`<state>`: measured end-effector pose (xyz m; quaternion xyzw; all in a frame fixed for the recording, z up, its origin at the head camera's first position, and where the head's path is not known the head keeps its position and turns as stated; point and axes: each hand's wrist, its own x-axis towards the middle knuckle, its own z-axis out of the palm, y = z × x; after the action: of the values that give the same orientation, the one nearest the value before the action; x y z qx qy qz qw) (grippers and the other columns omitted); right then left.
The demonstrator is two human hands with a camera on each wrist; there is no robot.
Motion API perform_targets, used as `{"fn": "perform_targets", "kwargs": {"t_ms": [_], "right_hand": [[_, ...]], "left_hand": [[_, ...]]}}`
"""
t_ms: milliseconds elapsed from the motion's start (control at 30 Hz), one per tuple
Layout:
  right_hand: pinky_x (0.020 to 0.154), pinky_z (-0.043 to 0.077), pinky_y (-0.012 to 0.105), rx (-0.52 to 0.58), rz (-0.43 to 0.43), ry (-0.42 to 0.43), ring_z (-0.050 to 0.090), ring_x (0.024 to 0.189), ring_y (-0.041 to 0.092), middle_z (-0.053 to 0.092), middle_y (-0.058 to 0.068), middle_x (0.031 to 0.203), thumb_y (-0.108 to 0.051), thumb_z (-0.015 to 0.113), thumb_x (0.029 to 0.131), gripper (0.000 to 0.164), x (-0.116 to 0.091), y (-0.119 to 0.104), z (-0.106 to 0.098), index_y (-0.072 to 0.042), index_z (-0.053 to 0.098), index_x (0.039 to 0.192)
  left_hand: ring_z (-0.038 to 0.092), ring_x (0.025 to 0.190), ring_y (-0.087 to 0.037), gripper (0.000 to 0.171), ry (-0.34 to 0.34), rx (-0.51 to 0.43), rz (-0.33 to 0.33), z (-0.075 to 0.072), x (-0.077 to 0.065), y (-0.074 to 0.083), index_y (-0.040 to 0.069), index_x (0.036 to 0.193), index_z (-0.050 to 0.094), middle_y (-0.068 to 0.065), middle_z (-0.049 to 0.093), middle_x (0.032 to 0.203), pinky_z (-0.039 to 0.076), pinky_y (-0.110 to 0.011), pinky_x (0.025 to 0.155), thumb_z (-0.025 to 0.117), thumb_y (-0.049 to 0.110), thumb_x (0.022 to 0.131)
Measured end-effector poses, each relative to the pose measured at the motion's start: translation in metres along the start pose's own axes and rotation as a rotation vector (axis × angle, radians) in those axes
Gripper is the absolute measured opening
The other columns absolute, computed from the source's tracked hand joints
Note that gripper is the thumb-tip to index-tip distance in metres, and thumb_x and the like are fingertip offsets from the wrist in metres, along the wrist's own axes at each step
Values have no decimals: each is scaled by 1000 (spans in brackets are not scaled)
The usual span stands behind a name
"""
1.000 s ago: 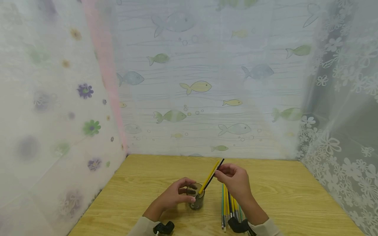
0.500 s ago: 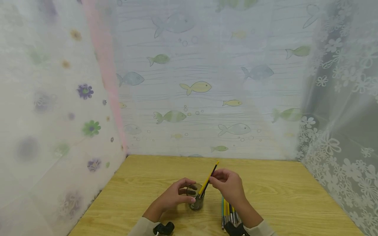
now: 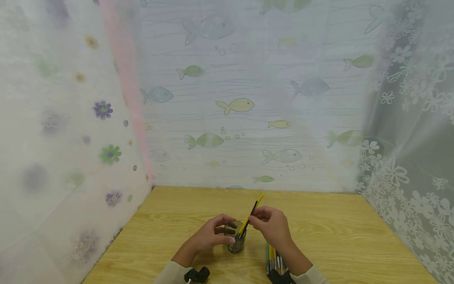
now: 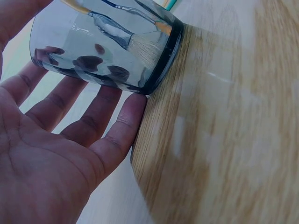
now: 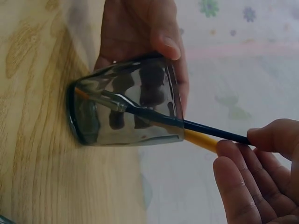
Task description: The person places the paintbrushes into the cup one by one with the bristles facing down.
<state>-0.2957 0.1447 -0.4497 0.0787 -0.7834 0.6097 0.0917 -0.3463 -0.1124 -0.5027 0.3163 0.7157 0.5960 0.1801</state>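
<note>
My left hand [image 3: 207,236] holds a smoky, see-through glass [image 3: 232,247] on the table, fingers and thumb round its sides. Inside lean two paintbrushes, bristles down. The yellow paintbrush [image 3: 260,198] has wide pale bristles, seen through the glass in the left wrist view. My right hand [image 3: 274,227] pinches the dark paintbrush [image 5: 212,130] by its handle, between thumb and fingers. Its orange bristles [image 5: 81,93] are close to the glass's base in the right wrist view. The yellow handle [image 5: 201,139] runs just behind the dark one, close to my right fingers.
Several more paintbrushes [image 3: 272,258], with yellow, green and dark handles, lie side by side under my right forearm. The wooden table [image 3: 170,205] ends at a fish-patterned sheet [image 3: 241,157] behind, with flowered sheets at both sides.
My right hand has moved down and left, lowering the dark paintbrush further into the glass; its handle end now sits below the yellow one. The left hand and glass stay put.
</note>
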Motion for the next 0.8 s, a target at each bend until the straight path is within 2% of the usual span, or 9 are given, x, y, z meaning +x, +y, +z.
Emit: {"fn": "perform_targets", "kwargs": {"t_ms": [267,600,800], "right_hand": [[76,64,38,-6,6,24,76,81,16,77,7,95,-18,81,90,26,-1,-4,-4,-1,76,109],[74,64,32,16,0,74,78,84,18,79,6,93,-14,80,91,18,2,-5,-13,-8,78,108],[77,64,31,28,-9,91,78,88,22,78,10,97,-16,80,91,23,4,-7,-22,-5,77,111]], "left_hand": [[57,131,-36,54,-5,-6,-1,1,0,-1,12,149,49,-18,51,148,56,-39,99,70,14,100],[56,132,-37,53,-2,5,4,0,1,-2,12,149,50,-20,51,149,55,-37,100,70,14,100],[57,130,-36,54,9,8,-2,0,1,-2,14,148,51,-16,54,147,55,-39,100,72,17,99]]}}
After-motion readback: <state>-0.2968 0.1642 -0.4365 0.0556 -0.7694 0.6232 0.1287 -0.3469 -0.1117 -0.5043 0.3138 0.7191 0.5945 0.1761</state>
